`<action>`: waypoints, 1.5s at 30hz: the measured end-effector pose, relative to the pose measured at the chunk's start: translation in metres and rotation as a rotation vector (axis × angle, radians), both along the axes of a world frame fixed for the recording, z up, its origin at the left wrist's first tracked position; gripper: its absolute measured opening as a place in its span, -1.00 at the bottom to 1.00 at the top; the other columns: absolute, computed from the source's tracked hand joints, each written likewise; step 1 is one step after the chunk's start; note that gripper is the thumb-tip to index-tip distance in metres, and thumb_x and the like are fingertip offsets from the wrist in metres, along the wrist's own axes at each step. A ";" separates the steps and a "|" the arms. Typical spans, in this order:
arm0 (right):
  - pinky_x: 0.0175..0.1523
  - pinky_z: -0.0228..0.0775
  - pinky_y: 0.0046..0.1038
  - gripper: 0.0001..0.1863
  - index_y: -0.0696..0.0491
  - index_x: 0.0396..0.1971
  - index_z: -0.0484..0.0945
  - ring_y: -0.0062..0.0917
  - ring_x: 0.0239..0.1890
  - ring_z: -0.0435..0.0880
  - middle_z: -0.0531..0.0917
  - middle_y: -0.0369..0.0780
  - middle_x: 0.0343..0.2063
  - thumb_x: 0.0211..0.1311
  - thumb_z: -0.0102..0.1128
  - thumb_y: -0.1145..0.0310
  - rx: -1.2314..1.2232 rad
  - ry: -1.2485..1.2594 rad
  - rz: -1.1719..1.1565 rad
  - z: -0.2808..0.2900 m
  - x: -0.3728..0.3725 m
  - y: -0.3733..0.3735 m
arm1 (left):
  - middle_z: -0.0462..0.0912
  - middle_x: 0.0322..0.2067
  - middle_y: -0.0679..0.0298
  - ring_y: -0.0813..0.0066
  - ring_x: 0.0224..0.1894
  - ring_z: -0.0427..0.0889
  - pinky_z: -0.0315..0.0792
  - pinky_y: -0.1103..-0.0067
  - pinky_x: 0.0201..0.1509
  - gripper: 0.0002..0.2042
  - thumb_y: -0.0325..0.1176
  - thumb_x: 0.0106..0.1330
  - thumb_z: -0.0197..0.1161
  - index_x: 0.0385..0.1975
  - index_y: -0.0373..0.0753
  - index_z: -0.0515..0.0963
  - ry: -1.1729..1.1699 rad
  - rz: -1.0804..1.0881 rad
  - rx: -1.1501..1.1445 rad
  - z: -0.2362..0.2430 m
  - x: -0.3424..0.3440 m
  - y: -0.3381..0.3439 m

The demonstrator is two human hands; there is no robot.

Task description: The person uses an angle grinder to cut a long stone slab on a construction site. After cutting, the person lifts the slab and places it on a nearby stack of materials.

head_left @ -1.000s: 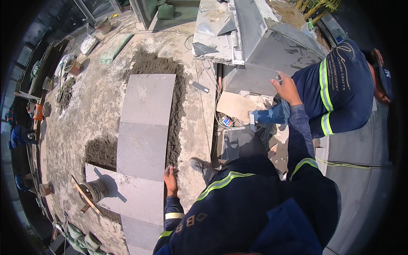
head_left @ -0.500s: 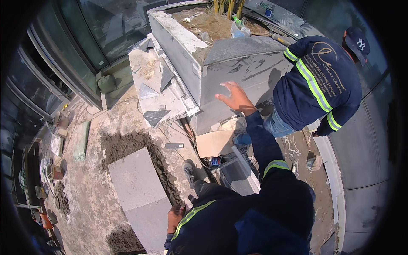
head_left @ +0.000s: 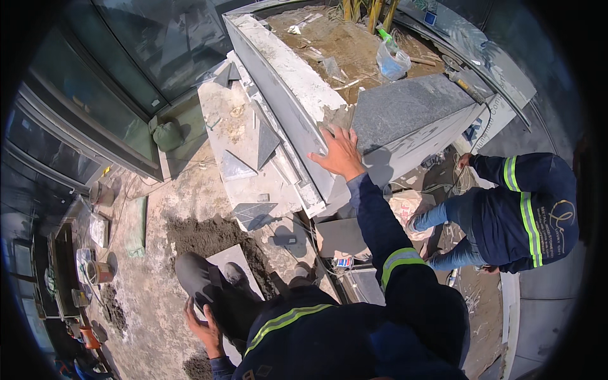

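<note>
My right hand [head_left: 341,153] reaches forward, fingers spread, and appears to rest on the front corner of a raised grey stone planter [head_left: 278,82]. Nothing is held in it. Low at the left, my left hand [head_left: 204,330] is empty with its fingers apart, beside my bent knee. My leg and shoe are over a pale paving slab [head_left: 235,258], hiding much of it. Wet grey mortar [head_left: 199,235] lies around the slab's far end. A dark stone slab [head_left: 405,107] caps the planter's front, just right of my right hand.
A co-worker [head_left: 506,212] in a navy reflective top bends at the right. Cut stone pieces [head_left: 259,149] lie on a pale board beside the planter. A dark block-shaped tool [head_left: 282,240] sits on the floor near my foot. Buckets [head_left: 100,272] stand at far left.
My right hand has come onto the planter's corner. My left hand has moved left to beside my knee, and my leg now covers the slab. The co-worker has shifted right and bent over.
</note>
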State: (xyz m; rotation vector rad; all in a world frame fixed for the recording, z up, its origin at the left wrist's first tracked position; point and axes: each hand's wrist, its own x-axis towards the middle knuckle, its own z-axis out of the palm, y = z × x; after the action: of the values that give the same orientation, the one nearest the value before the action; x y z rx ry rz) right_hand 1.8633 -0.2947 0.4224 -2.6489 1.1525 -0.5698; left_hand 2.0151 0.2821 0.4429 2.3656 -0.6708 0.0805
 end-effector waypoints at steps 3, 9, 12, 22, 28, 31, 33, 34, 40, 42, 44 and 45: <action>0.55 -0.21 0.18 -0.01 0.10 0.42 0.41 -0.03 0.41 0.29 0.40 0.06 0.32 0.14 0.37 -0.31 -0.044 0.032 -0.011 -0.003 0.002 0.000 | 0.46 0.28 -0.10 -0.09 0.35 0.42 0.22 0.16 0.49 -0.53 -0.24 0.49 0.23 0.28 -0.39 0.45 -0.216 -0.148 0.001 0.045 0.032 -0.059; 0.54 -0.15 0.21 -0.15 0.12 0.40 0.40 0.00 0.45 0.25 0.34 0.10 0.37 0.21 0.40 -0.07 -0.061 0.090 0.040 0.010 0.005 0.003 | 0.54 0.24 -0.02 -0.06 0.31 0.49 0.13 -0.07 0.47 -0.41 0.01 0.27 0.35 0.19 -0.27 0.56 -0.558 -0.944 0.116 0.090 0.146 -0.237; 0.54 -0.15 0.20 -0.17 0.14 0.40 0.37 0.03 0.49 0.21 0.31 0.13 0.39 0.22 0.41 0.04 -0.065 0.138 0.009 0.011 0.011 0.003 | 0.58 0.23 0.07 0.09 0.31 0.53 0.20 -0.02 0.48 -0.45 0.09 0.28 0.35 0.10 -0.21 0.61 -0.621 -1.474 0.276 0.083 0.192 -0.332; 0.40 0.04 0.32 -0.19 0.19 0.33 0.38 0.09 0.41 0.34 0.33 0.19 0.36 0.13 0.36 0.09 0.192 0.419 0.054 0.024 0.031 -0.025 | 0.44 0.37 -0.04 0.14 0.40 0.46 0.31 0.08 0.41 -0.33 0.20 0.40 0.22 0.16 -0.37 0.54 0.255 -2.112 0.295 0.056 0.300 -0.520; 0.37 0.05 0.33 -0.13 0.20 0.34 0.39 -0.06 0.44 0.33 0.34 0.07 0.38 0.08 0.44 0.03 0.229 0.415 0.028 0.053 0.051 -0.038 | 0.41 0.40 0.03 0.16 0.29 0.53 0.33 0.14 0.38 -0.45 0.06 0.43 0.24 0.17 -0.31 0.57 0.261 -1.938 0.201 0.063 0.318 -0.581; 0.48 0.09 0.11 -0.20 0.03 0.37 0.44 -0.06 0.48 0.30 0.33 0.08 0.42 0.21 0.35 -0.11 0.559 0.560 0.013 0.086 0.061 -0.069 | 0.47 0.34 0.08 0.17 0.22 0.55 0.33 0.13 0.35 -0.53 -0.06 0.38 0.27 0.17 -0.22 0.60 0.078 -1.852 0.295 0.076 0.339 -0.587; 0.52 0.14 -0.01 -0.23 -0.03 0.39 0.45 -0.03 0.49 0.30 0.31 0.10 0.43 0.26 0.33 -0.13 0.757 0.554 -0.024 0.118 0.079 -0.079 | 0.48 0.32 0.05 0.15 0.20 0.57 0.34 0.13 0.35 -0.56 -0.10 0.36 0.29 0.14 -0.21 0.61 0.053 -1.737 0.392 0.104 0.366 -0.584; 0.51 0.19 -0.05 -0.23 -0.04 0.39 0.44 0.01 0.48 0.31 0.31 0.12 0.44 0.27 0.34 -0.10 0.824 0.513 -0.020 0.136 0.080 -0.092 | 0.48 0.31 0.04 0.12 0.19 0.58 0.36 0.14 0.34 -0.57 -0.10 0.35 0.30 0.13 -0.21 0.61 0.160 -1.643 0.398 0.125 0.372 -0.571; 0.24 0.47 -0.14 -0.48 0.23 0.11 0.58 0.05 0.19 0.61 0.67 0.12 0.02 0.27 0.37 0.18 0.443 0.121 -0.835 0.221 0.021 -0.178 | 0.47 0.27 -0.04 -0.14 0.14 0.61 0.51 0.15 0.23 -0.53 -0.03 0.34 0.34 0.09 -0.24 0.61 0.287 -1.235 0.406 0.247 0.461 -0.502; 0.04 0.56 -0.26 -0.42 0.29 0.02 0.62 -0.17 -0.04 0.77 0.77 0.06 -0.15 0.22 0.38 0.07 0.548 0.095 -0.783 0.248 -0.006 -0.214 | 0.53 0.19 -0.08 -0.14 0.10 0.65 0.56 0.17 0.18 -0.50 0.02 0.37 0.33 0.05 -0.31 0.63 0.299 -1.130 0.439 0.260 0.495 -0.482; 0.04 0.57 -0.25 -0.35 0.29 0.06 0.61 -0.18 -0.04 0.77 0.78 0.07 -0.13 0.19 0.40 0.02 0.499 -0.029 -0.770 0.271 -0.015 -0.222 | 0.53 0.21 -0.12 -0.10 0.14 0.65 0.55 0.18 0.21 -0.46 0.10 0.38 0.31 0.05 -0.31 0.63 0.436 -0.888 0.599 0.254 0.530 -0.461; 0.04 0.57 -0.24 -0.32 0.30 0.08 0.60 -0.18 -0.04 0.78 0.78 0.07 -0.12 0.18 0.41 0.00 0.536 -0.027 -0.765 0.280 -0.015 -0.224 | 0.57 0.19 -0.13 -0.07 0.14 0.66 0.54 0.19 0.22 -0.44 0.14 0.39 0.28 0.06 -0.29 0.64 0.460 -0.723 0.675 0.247 0.544 -0.450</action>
State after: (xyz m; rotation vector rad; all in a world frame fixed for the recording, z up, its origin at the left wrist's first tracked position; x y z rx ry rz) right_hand 1.8484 -0.5184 0.7023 -1.7062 1.9747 -0.3237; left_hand 2.5591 -0.1680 0.6900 2.4208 -1.4159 -1.1166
